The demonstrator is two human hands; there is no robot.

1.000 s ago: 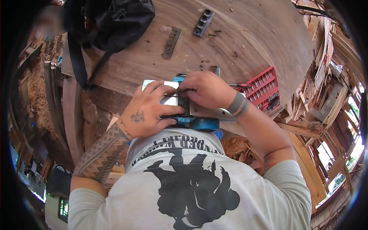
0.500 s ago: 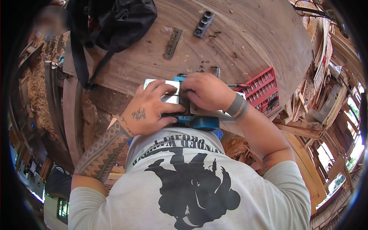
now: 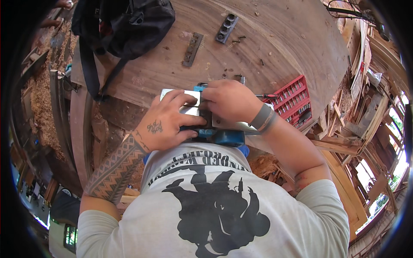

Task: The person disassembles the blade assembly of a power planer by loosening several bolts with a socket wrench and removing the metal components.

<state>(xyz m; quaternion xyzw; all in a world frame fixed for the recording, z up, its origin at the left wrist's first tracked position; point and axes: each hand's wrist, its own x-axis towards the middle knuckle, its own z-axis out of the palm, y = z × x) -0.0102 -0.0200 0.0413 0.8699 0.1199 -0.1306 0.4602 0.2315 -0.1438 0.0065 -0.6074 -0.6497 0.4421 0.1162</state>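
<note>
Visibly — inked lettering [image 3: 155, 126], left hand [image 3: 167, 120]

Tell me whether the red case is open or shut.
Open: no lid covers the red case, and rows of metal bits show inside.

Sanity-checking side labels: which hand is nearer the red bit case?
Right. The right hand is at the middle of the blue planer, left of the red bit case; the left hand is farther left, fingers on the planer.
</note>
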